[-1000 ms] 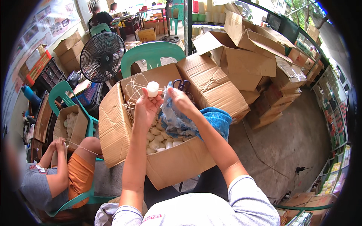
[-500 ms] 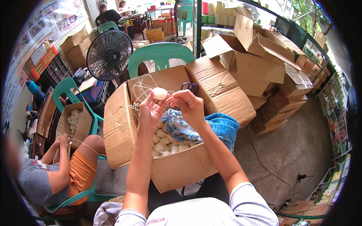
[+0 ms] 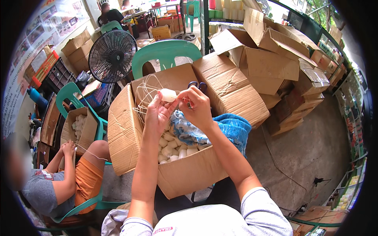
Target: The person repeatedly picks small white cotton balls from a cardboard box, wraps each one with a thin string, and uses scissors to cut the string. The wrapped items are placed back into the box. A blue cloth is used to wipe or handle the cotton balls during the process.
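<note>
My left hand [image 3: 158, 112] holds a small white candle [image 3: 169, 95] up over an open cardboard box [image 3: 193, 177], its fingers curled round the candle. Close against it, my right hand [image 3: 196, 106] is closed in a pinch at the candle's end, where a thin wick shows; the fingertips partly hide it. Loose pale wick strings [image 3: 143, 89] loop out beside my left hand. Below my hands, several white candles [image 3: 170, 149] fill the box. A blue and white cloth [image 3: 230, 131] drapes over the box's right side. Dark-handled scissors [image 3: 202, 86] stand behind my right hand.
A green plastic chair [image 3: 165, 55] and a black fan [image 3: 112, 56] stand beyond the box. Stacked cardboard boxes [image 3: 271, 67] rise at the right. At the left, a seated person [image 3: 55, 185] works beside another candle box [image 3: 88, 128]. A cord [image 3: 277, 167] crosses the floor.
My right hand has shifted slightly left and closer to the candle, its fingers still pinched. The candle in my left hand has tilted a little. The view has moved slightly.
</note>
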`<action>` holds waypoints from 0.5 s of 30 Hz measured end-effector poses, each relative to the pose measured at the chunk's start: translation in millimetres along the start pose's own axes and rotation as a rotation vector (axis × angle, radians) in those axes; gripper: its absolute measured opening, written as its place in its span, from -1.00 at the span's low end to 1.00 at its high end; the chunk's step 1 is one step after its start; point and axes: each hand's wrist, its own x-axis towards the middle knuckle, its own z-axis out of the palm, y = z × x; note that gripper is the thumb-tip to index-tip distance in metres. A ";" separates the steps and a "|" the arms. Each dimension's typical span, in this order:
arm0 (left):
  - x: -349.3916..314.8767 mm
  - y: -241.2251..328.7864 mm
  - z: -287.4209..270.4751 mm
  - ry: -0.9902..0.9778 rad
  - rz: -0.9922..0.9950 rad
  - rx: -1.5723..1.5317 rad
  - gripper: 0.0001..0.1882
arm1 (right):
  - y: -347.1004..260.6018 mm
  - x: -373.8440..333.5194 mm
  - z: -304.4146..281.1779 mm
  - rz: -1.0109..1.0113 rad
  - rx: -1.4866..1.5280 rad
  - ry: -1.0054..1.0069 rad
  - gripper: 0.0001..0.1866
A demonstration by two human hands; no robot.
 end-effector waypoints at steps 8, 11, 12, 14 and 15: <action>-9.0 4.4 11.8 0.005 0.017 0.209 -0.73 | 0.4 0.0 -3.6 0.088 0.021 -0.005 -0.90; -11.2 3.4 15.5 0.042 0.046 0.470 -0.76 | 1.8 0.3 -4.9 0.112 0.041 0.005 -0.91; -9.3 0.4 11.0 0.019 0.090 0.560 -0.77 | 1.6 0.1 -4.3 0.113 0.054 0.005 -0.91; -9.5 -3.0 11.6 0.013 0.163 0.676 -0.77 | 3.1 -0.9 -3.6 0.136 0.092 -0.004 -0.93; -9.2 -4.2 12.3 0.017 0.223 0.737 -0.79 | 5.2 -2.2 -2.6 0.157 0.119 -0.015 -0.93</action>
